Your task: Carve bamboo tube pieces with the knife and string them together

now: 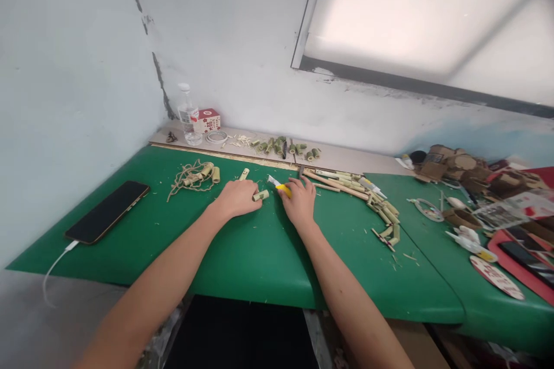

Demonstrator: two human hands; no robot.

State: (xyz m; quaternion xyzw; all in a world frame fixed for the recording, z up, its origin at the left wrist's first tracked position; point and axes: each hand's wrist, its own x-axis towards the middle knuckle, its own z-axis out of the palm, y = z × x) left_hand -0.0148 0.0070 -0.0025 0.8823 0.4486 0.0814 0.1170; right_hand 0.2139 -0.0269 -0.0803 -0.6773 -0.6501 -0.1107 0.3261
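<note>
The short bamboo tube (261,196) is at the right side of the left hand (239,199), the nearer one, whose fingers are bent and seem to pinch its left end; its long axis runs crosswise, with the free end directed toward the right hand (299,202). This hand has its fingers closed around a yellow utility knife (284,189), whose blade points left and away, just beyond the tube without touching. Farther left, tangled twine (187,180) lies on the green worktop (246,265).
</note>
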